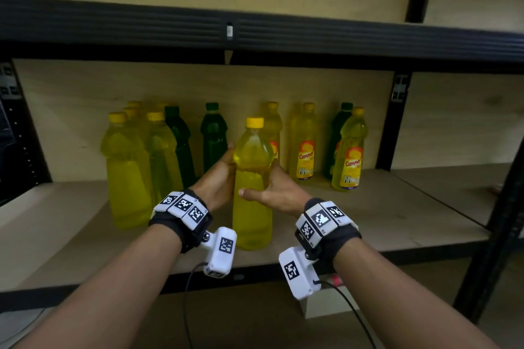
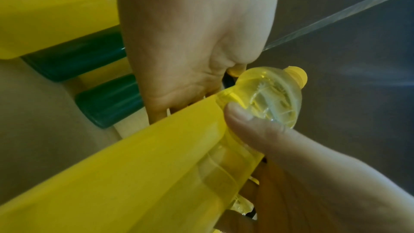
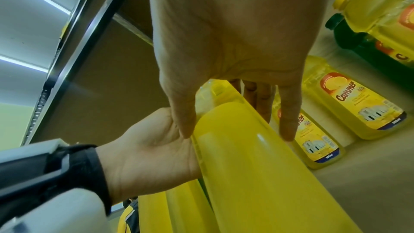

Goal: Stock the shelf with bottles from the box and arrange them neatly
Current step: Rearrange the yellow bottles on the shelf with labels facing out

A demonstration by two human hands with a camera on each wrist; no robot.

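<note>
A tall yellow bottle with a yellow cap stands upright near the front of the wooden shelf, its label out of sight. My left hand grips its left side, fingers reaching up toward the shoulder. My right hand holds the right side, thumb across the front and fingers behind. In the left wrist view the bottle runs under my left hand. The right wrist view has my right hand over the bottle.
Several yellow bottles crowd the shelf's left. Two green bottles stand behind the held one. Labelled yellow bottles and one green bottle stand at the right. A black beam runs overhead; bare shelf lies right of the black post.
</note>
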